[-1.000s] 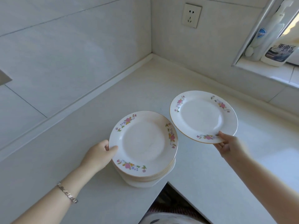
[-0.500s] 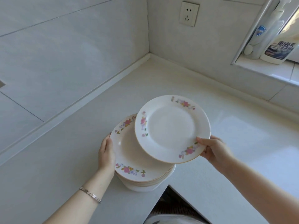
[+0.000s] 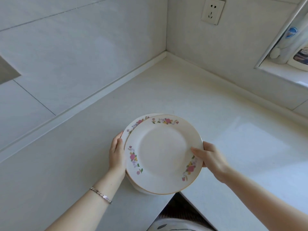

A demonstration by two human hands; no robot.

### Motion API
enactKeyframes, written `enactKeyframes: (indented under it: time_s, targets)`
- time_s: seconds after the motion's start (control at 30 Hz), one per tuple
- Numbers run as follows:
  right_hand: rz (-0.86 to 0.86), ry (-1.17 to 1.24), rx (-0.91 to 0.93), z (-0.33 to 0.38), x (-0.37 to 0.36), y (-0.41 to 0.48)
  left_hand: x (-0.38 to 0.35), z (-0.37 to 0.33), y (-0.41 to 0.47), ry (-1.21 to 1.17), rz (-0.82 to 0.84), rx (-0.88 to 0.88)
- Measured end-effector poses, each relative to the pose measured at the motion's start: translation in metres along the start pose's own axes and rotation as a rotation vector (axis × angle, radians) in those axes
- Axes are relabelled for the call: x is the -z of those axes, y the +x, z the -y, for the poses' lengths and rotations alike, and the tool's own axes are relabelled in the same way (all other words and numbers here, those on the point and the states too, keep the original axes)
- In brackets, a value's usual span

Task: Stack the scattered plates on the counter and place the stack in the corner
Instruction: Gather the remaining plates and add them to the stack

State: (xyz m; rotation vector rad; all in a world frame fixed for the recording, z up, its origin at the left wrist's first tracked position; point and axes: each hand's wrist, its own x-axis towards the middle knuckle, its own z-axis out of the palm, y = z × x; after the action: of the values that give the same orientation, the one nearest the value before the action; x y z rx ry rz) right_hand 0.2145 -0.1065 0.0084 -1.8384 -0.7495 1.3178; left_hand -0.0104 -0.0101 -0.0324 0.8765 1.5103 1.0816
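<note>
One floral plate (image 3: 164,154), pinched at its rim by the right-hand grip (image 3: 210,157), sits slightly offset over the plate stack (image 3: 135,125) at lower centre. The left-hand grip (image 3: 116,154) lies flat-fingered against the stack's side. Stacking looks nearly done, but the move to the corner (image 3: 165,55), upper centre, remains. The stack stands right at the surface (image 3: 183,97) edge, with open surface beyond.

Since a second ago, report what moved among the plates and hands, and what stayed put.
The right hand carried the loose plate leftward from beside the stack to over it, still pinching its rim. The left hand turned from gripping the stack's rim to lying flat against its left side. The stack stayed at the counter edge, not yet in the corner.
</note>
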Motion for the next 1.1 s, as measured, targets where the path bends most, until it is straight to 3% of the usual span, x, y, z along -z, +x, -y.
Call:
enactKeyframes:
  time_s: [0.13,0.33,0.53,0.63,0.8,1.0,1.1]
  targets:
    - [-0.197,-0.275,0.081,-0.003,-0.010,0.001,-0.001,-0.001,0.000,-0.005,0.013,0.016]
    - [-0.372,-0.111,0.153,-0.003,-0.030,0.018,0.001,0.000,0.003,0.017,0.076,0.008]
    - [-0.440,-0.218,0.108,-0.009,-0.045,0.026,0.005,0.004,0.007,-0.015,0.117,0.061]
    - [-0.391,-0.118,0.139,-0.008,-0.047,0.031,0.009,0.004,0.008,-0.015,0.170,0.076]
    - [-0.168,0.069,0.082,0.003,-0.044,0.033,0.015,0.005,0.006,0.024,0.196,0.063]
    - [-0.029,0.045,0.046,-0.002,-0.027,0.036,0.012,-0.008,-0.005,0.245,0.184,-0.019]
    - [0.002,0.024,0.030,-0.003,-0.014,0.033,0.014,-0.015,-0.007,0.513,0.140,-0.103]
